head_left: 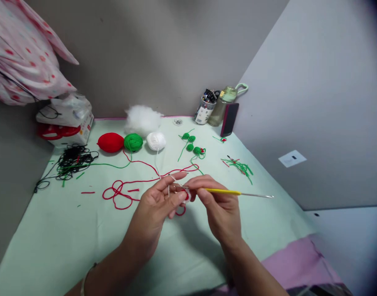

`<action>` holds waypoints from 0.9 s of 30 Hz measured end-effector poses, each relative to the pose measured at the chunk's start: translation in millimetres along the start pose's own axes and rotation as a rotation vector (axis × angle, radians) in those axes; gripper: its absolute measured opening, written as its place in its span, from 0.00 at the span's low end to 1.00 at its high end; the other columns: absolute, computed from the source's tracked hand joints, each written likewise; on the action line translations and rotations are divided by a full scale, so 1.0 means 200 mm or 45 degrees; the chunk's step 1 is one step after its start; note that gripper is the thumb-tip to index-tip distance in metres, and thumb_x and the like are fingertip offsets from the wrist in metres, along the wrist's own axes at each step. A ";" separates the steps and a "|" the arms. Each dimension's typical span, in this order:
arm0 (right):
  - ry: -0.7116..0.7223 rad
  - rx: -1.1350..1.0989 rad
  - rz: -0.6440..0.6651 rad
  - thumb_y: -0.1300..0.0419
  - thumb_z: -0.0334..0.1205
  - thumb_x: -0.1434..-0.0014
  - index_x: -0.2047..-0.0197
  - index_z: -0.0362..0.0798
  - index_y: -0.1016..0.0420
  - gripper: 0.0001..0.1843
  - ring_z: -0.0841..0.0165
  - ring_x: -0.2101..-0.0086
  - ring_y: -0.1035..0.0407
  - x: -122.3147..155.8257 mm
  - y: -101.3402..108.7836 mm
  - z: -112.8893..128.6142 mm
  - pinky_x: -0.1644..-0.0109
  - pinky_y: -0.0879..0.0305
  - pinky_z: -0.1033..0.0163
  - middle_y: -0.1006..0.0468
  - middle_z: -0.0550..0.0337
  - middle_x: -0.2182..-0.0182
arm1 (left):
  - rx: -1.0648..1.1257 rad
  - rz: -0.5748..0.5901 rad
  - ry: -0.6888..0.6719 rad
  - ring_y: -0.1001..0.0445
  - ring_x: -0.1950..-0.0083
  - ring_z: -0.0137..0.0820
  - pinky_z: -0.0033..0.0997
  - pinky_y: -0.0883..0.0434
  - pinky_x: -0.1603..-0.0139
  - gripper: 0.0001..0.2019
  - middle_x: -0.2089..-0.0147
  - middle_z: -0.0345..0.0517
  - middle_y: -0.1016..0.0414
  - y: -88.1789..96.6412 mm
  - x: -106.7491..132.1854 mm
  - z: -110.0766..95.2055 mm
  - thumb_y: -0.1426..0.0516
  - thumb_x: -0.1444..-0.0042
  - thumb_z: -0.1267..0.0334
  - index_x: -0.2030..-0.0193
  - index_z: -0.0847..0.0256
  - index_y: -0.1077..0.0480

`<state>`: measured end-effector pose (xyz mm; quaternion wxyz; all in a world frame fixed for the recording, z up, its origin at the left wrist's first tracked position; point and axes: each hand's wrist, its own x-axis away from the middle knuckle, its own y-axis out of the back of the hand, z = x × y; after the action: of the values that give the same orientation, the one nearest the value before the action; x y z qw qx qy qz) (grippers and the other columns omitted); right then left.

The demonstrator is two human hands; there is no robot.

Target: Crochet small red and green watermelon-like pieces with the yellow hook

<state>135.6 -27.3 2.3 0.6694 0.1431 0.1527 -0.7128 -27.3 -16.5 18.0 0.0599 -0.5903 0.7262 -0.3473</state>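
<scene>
Above the middle of the table, my left hand (159, 201) pinches a small red and white crochet piece (187, 196) between thumb and fingers. White yarn (158, 162) runs from the white ball (156, 141) over the raised forefinger of that hand. My right hand (220, 207) is closed around the yellow grip of a crochet hook (223, 191); its free metal end points right. The hook's working tip meets the piece at my left fingertips, partly hidden by fingers. Red yarn (120, 193) lies in loops on the cloth and passes beneath my hands.
Behind lie a red yarn ball (110, 142), a green yarn ball (133, 142) and white stuffing (143, 119). Tangled black yarn (74, 160) is at left. Small green crocheted pieces (190, 142) and green scraps (241, 167) lie right. A phone (230, 119), bottle (219, 109) and pen holder (204, 110) stand at back right.
</scene>
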 end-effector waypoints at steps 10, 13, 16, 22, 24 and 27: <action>-0.097 -0.244 -0.001 0.42 0.41 0.26 0.59 0.48 0.19 0.12 0.69 0.71 0.23 0.00 0.01 0.03 0.65 0.22 0.62 0.15 0.56 0.64 | -0.102 -0.013 -0.033 0.34 0.71 0.23 0.26 0.32 0.64 0.17 0.65 0.38 0.25 -0.01 0.02 -0.01 0.29 0.46 0.63 0.49 0.57 0.16; 0.081 0.025 0.027 0.45 0.36 0.25 0.55 0.49 0.20 0.11 0.67 0.67 0.22 0.02 0.01 0.06 0.62 0.21 0.60 0.16 0.55 0.62 | -0.156 -0.037 -0.087 0.32 0.69 0.25 0.27 0.31 0.63 0.17 0.66 0.38 0.26 0.00 0.02 0.00 0.29 0.44 0.63 0.47 0.56 0.17; 0.361 0.388 0.159 0.48 0.30 0.25 0.50 0.50 0.23 0.13 0.64 0.59 0.20 0.04 0.02 0.08 0.56 0.21 0.57 0.16 0.53 0.60 | -0.234 -0.092 -0.172 0.31 0.69 0.25 0.26 0.30 0.65 0.17 0.64 0.38 0.26 0.00 0.02 0.01 0.29 0.44 0.63 0.47 0.54 0.17; 0.761 0.970 0.195 0.44 0.29 0.28 0.45 0.47 0.22 0.14 0.63 0.59 0.20 0.07 0.00 0.04 0.58 0.21 0.59 0.16 0.49 0.57 | -0.211 -0.087 -0.162 0.30 0.68 0.25 0.24 0.30 0.65 0.22 0.67 0.36 0.26 0.00 0.02 0.03 0.27 0.48 0.63 0.45 0.55 0.19; 0.763 1.016 0.187 0.42 0.27 0.30 0.45 0.49 0.19 0.15 0.62 0.58 0.20 0.07 -0.01 0.03 0.56 0.21 0.59 0.17 0.51 0.58 | -0.089 -0.022 -0.051 0.30 0.68 0.25 0.23 0.32 0.65 0.26 0.68 0.37 0.26 0.00 0.02 0.03 0.26 0.48 0.61 0.42 0.57 0.20; 0.596 0.822 0.090 0.41 0.27 0.30 0.46 0.52 0.18 0.16 0.64 0.60 0.21 0.07 0.00 0.03 0.57 0.22 0.59 0.18 0.54 0.59 | 0.129 0.058 0.143 0.41 0.75 0.19 0.21 0.34 0.66 0.25 0.74 0.31 0.34 0.01 0.01 0.02 0.26 0.48 0.61 0.43 0.61 0.19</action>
<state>134.7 -42.1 2.5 0.5613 0.5097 0.0641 -0.6489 -28.0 -18.8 14.7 0.0569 -0.5495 0.7230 -0.4147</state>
